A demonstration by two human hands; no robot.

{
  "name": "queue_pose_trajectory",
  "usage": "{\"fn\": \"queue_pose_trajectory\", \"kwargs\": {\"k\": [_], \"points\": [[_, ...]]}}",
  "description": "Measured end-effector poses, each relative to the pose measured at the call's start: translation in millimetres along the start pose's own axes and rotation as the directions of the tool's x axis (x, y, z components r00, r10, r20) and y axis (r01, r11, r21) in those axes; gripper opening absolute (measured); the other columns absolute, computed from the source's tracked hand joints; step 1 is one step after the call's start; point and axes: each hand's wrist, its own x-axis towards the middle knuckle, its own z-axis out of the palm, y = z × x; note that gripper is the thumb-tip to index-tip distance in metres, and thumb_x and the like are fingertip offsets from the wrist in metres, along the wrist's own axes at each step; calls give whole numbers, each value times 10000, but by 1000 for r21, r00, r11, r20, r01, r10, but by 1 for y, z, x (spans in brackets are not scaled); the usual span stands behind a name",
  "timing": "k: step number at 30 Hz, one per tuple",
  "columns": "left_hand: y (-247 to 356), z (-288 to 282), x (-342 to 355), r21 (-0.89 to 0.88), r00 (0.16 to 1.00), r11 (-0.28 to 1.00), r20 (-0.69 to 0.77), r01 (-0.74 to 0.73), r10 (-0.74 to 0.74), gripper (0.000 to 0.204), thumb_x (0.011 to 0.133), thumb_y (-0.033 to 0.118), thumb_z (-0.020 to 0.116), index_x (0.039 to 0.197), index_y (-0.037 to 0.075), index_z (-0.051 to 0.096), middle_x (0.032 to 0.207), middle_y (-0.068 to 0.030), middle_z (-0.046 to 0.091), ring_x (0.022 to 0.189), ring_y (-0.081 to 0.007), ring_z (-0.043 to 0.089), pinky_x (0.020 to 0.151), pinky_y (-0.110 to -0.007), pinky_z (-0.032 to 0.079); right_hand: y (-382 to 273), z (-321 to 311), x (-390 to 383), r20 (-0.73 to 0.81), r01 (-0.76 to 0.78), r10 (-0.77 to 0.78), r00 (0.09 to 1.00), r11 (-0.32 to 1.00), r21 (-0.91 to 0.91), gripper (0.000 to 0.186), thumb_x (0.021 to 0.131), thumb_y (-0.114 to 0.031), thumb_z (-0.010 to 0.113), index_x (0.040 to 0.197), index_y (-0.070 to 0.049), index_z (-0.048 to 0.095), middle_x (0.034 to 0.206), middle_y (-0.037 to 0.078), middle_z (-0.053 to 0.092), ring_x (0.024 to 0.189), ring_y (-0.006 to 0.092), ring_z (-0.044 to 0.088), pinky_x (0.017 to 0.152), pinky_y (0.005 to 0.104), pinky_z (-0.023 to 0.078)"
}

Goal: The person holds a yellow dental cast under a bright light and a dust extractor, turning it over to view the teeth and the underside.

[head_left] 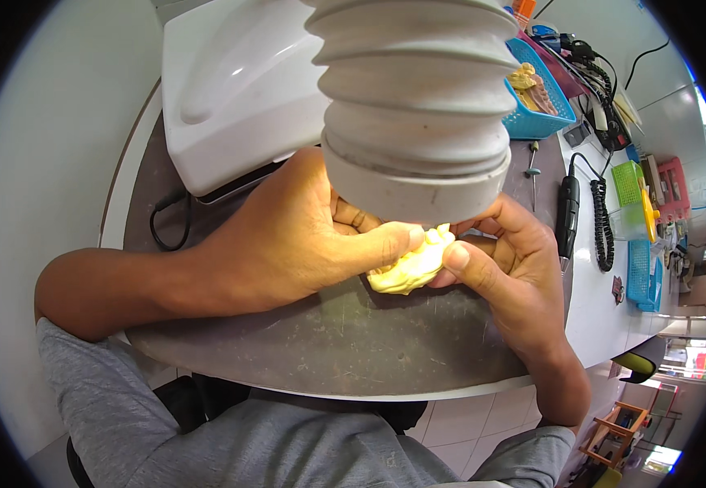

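Both hands are together, closed on one irregular yellow piece [406, 272]; clock directions below are taken from that piece. Left hand [304, 236] enters from 9 o'clock, thumb laid along the top of the piece, fingers curled behind and partly hidden. The piece is brightly lit, held over the brown-grey tabletop [353, 342]; whether its underside touches the surface cannot be determined. Right hand [511, 264] grips the opposite end at 3 o'clock between thumb and fingers.

Surroundings, left to right: a black cable [158, 228] loops at 9 o'clock. A white housing [239, 73] stands between 10 and 11. A ribbed white hose [414, 98] hangs at 12, its rim just beyond the piece and covering some fingertips. A thin tool [533, 183] lies between 1 and 2. At 1, a blue basket [560, 124] contains yellow and pinkish pieces [532, 88]. Toward 2 lies a black handpiece [567, 215], with a coiled black cord [602, 232] just beside it. A second blue basket [644, 281] sits at 3.
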Motion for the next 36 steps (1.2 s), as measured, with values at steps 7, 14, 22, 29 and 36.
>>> {"fn": "queue_pose_trajectory", "kwargs": {"k": [7,14,22,29,36], "points": [[0,-2,-1,84,996,993,23,82,-84,131,906,117,691,981,17,651,889,-9,640,809,-44,596,700,-203,504,1,0,0,4,6,-7,1000,999,32,275,912,-10,645,1168,62,576,1036,111,611,912,157,663,806,255,568],[1,-2,-1,64,986,985,39,161,-163,152,908,105,686,999,-4,632,903,-20,638,822,-43,600,701,-192,510,1,0,1,8,7,-7,1000,1000,-1,279,909,-11,651,1168,63,580,1036,110,612,908,156,666,804,253,570],[-1,-1,-1,86,995,992,28,90,-93,131,913,111,683,975,5,639,873,-8,636,802,-39,590,687,-191,491,0,1,0,0,5,-5,1000,1000,17,269,908,-17,655,1156,59,581,1028,110,608,907,158,669,798,253,578],[1,0,-2,90,999,995,3,50,-50,123,917,124,678,962,19,630,865,9,618,783,-38,567,670,-204,471,0,1,0,-8,8,-8,1000,1000,7,264,912,-15,649,1155,57,577,1034,115,607,915,159,666,797,252,578],[0,-2,-3,136,999,990,22,38,-42,124,911,121,682,962,24,624,878,9,607,812,-42,560,689,-206,462,-1,1,0,-3,7,-7,1000,1000,-3,267,912,-21,653,1156,55,578,1029,114,607,921,160,665,795,253,580]]}}
